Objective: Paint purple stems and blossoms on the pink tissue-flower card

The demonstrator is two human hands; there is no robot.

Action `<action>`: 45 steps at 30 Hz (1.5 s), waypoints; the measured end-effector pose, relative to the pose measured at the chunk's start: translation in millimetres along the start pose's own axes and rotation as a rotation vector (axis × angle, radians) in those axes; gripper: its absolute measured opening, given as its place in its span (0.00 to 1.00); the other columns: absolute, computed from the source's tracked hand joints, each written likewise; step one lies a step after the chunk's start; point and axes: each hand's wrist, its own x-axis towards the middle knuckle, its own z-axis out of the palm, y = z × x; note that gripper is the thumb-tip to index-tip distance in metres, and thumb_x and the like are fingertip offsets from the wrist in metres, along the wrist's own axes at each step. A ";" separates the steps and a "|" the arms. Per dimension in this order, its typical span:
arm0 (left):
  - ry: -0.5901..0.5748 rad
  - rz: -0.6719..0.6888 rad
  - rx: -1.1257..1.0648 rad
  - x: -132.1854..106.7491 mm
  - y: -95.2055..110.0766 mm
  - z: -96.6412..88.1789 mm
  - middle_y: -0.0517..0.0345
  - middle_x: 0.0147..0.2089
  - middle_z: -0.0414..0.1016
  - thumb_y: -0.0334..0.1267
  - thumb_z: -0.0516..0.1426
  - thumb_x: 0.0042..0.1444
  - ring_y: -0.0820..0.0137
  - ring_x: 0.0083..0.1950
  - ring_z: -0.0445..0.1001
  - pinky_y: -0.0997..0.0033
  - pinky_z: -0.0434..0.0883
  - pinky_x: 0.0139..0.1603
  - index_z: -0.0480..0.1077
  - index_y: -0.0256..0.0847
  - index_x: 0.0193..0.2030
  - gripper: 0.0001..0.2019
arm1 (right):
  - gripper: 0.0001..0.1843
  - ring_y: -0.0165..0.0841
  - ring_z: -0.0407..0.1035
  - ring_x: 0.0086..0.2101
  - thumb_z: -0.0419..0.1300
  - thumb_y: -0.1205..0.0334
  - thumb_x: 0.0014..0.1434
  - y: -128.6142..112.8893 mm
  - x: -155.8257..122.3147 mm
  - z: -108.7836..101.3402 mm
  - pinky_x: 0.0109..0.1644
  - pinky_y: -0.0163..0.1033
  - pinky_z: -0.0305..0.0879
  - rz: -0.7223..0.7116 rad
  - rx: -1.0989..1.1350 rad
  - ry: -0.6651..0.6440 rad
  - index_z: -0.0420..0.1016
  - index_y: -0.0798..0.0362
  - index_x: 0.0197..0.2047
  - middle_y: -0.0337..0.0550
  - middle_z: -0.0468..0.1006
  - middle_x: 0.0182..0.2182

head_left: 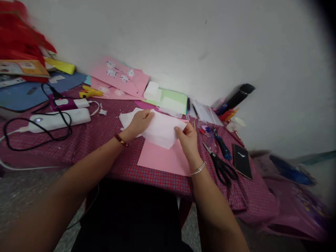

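Observation:
A thin white sheet of tissue paper (161, 130) lies over a pink card (164, 159) on the red checked tablecloth (105, 140). My left hand (139, 122) rests on the sheet's left part, fingers curled over its far edge. My right hand (187, 137) pinches the sheet's right edge between thumb and fingers. Both hands are closed on the paper. A beaded bracelet is on my left wrist, a silver bangle on my right.
Black scissors (222, 166), a blue-handled tool (223, 147) and a black phone (242, 161) lie to the right. A white power strip (59, 119) with black cables and a yellow glue gun (90, 92) sit left. Pink flower cards (120, 77), green paper (174, 98) and a black bottle (237, 96) stand near the wall.

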 end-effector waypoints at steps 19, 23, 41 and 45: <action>-0.081 0.049 -0.457 -31.2 33.7 19.2 0.63 0.26 0.66 0.30 0.56 0.52 0.78 0.26 0.63 0.76 0.61 0.27 0.66 0.37 0.32 0.02 | 0.15 0.36 0.69 0.38 0.52 0.60 0.61 -15.0 -17.8 16.3 0.43 0.42 0.65 -0.138 -0.268 -0.174 0.74 0.47 0.48 0.43 0.76 0.38; -0.036 0.207 -0.449 -36.3 40.7 16.8 0.63 0.27 0.65 0.31 0.57 0.52 0.78 0.27 0.63 0.76 0.62 0.29 0.66 0.37 0.30 0.02 | 0.10 0.30 0.63 0.25 0.55 0.58 0.58 -13.4 -13.1 11.1 0.29 0.35 0.61 0.066 0.029 -0.121 0.71 0.49 0.43 0.37 0.72 0.29; -0.538 0.066 -0.471 -39.4 48.4 11.0 0.66 0.21 0.61 0.43 0.57 0.53 0.80 0.22 0.58 0.79 0.56 0.21 0.64 0.37 0.24 0.13 | 0.05 0.23 0.55 0.16 0.57 0.58 0.57 -20.7 -14.8 9.2 0.20 0.30 0.52 0.121 0.023 -0.258 0.68 0.48 0.36 0.28 0.61 0.17; -0.514 0.111 -0.469 -41.9 48.7 11.4 0.63 0.22 0.65 0.40 0.54 0.56 0.79 0.24 0.60 0.79 0.57 0.23 0.65 0.36 0.22 0.14 | 0.06 0.23 0.57 0.16 0.59 0.57 0.57 -21.3 -17.7 11.8 0.20 0.30 0.53 0.103 0.115 -0.319 0.65 0.48 0.36 0.27 0.62 0.16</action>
